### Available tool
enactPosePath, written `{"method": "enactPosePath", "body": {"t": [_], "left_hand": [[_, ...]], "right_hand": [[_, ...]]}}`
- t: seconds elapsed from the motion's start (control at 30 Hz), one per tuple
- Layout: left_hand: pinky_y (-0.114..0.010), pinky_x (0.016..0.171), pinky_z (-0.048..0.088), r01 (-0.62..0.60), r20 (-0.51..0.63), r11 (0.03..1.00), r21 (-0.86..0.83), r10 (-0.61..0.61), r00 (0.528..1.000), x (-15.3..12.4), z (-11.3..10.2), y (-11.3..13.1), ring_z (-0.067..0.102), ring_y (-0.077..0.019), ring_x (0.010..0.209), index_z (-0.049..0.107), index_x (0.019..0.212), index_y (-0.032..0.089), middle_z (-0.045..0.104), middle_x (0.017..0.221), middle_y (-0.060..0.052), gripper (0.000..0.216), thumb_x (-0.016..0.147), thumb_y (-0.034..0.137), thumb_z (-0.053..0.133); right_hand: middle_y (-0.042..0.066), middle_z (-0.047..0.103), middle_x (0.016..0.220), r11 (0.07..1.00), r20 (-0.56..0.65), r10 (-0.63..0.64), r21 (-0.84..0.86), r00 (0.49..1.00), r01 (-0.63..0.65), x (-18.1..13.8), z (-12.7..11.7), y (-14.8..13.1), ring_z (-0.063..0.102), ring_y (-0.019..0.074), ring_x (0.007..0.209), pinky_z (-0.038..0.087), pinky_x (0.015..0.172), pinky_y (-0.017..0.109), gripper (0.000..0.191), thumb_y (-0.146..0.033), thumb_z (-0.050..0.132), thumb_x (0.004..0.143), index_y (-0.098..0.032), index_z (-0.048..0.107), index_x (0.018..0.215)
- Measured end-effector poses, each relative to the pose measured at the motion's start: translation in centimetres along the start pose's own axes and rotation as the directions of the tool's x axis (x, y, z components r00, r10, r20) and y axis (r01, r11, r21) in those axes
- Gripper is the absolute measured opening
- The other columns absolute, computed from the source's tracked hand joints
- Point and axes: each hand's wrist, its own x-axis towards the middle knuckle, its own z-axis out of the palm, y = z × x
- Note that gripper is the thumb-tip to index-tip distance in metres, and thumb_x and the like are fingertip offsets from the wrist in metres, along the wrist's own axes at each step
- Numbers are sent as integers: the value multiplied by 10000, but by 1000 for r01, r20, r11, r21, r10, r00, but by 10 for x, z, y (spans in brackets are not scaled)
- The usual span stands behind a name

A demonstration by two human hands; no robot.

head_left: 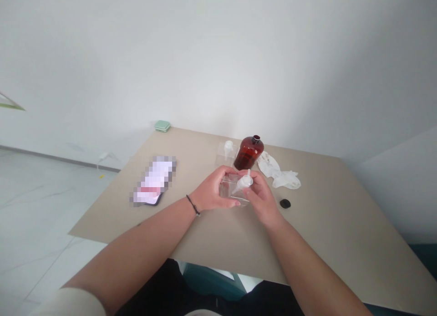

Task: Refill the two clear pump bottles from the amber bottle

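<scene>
Over the middle of the table, my left hand (213, 188) wraps round the side of a clear, square-sided bottle (228, 186). My right hand (262, 197) is closed about the white pump top (245, 182) of the same bottle, thumb on its near side. Whether the top is seated on the neck cannot be told. Just beyond my hands stands a second clear bottle (221, 157) with a white pump top. Beside it is a brown, uncapped bottle (248, 153) with dark liquid inside, its lower part close behind my fingers.
Crumpled white tissue (287, 179) lies right of the brown bottle, with a round black cap (285, 203) nearer me. A phone (155, 179), partly pixelated, rests at left. A small green box (162, 125) sits at the far left corner. The wall (218, 56) borders the table's back edge.
</scene>
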Motion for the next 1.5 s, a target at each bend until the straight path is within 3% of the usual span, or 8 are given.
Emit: {"method": "enactPosePath", "body": {"t": [0.3,0.47,0.63,0.8,0.97,1.13,1.3,1.5], "left_hand": [[-432,999,522,-10,4,1000,18,10,1000,-1,0,-2,624,-299,1205,528,1272,225,613,1336,-114,720,668,344,902],[-427,988,532,-26,2,1000,12,26,1000,0,1,0,631,-290,1183,529,1271,225,616,1307,-106,710,675,340,896],[-435,990,527,13,-10,1000,27,-12,1000,-1,1,0,627,-301,1186,530,1270,220,610,1326,-118,723,664,357,900],[-434,972,533,-11,-12,1000,12,11,1000,-1,1,-2,636,-298,1166,524,1276,222,621,1308,-114,730,665,363,897],[-437,979,521,15,-21,999,32,-14,1000,-2,0,-5,631,-289,1155,526,1262,225,615,1301,-107,717,664,362,899],[-430,971,518,-6,-12,1000,24,7,1000,-2,0,-4,627,-290,1169,513,1272,228,612,1328,-110,723,672,364,894],[-434,964,514,27,-23,999,43,-26,999,-2,0,-3,626,-298,1161,515,1252,220,611,1313,-116,722,660,373,901],[-434,964,519,4,-16,999,39,-3,1000,-2,0,-2,629,-291,1148,512,1252,221,616,1294,-113,718,664,374,895]], "right_hand": [[22,668,1039,1000,-23,-13,-11,1000,13,-1,0,3,624,218,944,522,875,387,396,-519,768,824,-290,613,1107],[56,655,1209,998,16,-33,-57,999,34,-2,-2,3,610,258,1132,476,1000,436,377,-528,674,901,-295,633,1195],[20,663,1024,999,-11,-17,-46,1000,16,-1,0,3,622,223,948,510,873,386,384,-517,765,826,-285,621,1095],[53,661,1168,999,36,-33,-36,999,34,-1,1,1,616,252,1089,491,963,422,398,-559,672,890,-283,629,1174],[21,667,1030,1000,-28,-17,-19,999,16,-1,2,4,629,229,963,521,885,398,418,-546,768,813,-294,616,1109],[55,669,1169,999,3,-34,-30,999,34,-1,1,3,617,267,1105,485,986,452,392,-575,667,889,-289,653,1156],[18,668,1043,1000,-29,-19,14,999,20,-2,2,5,628,228,973,513,902,407,401,-533,768,821,-305,619,1115],[41,661,1122,999,-12,-36,-15,999,36,-1,1,4,621,233,1042,493,951,412,369,-556,704,872,-287,652,1118]]}}
